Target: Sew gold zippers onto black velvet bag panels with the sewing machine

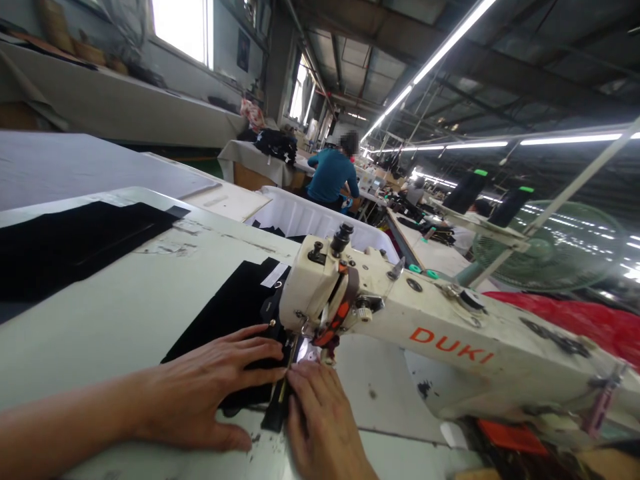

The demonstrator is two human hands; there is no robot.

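Black cloth (225,310) lies under the left hand (217,375), fingers spread. The right hand (324,413), fingers close together, has a sewing machine (385,327) just past it.

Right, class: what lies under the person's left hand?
Black fabric reaches under the left hand, on a pale tabletop; whatever the hand directly covers cannot be seen.

A flat, angular panel of black fabric (220,313), bearing a small white rectangular label (275,274) near its far edge, lies under and beyond the spread left hand (215,373), while a narrow black strip (275,410) with a brassy line along it runs between that hand and the right hand (323,407).
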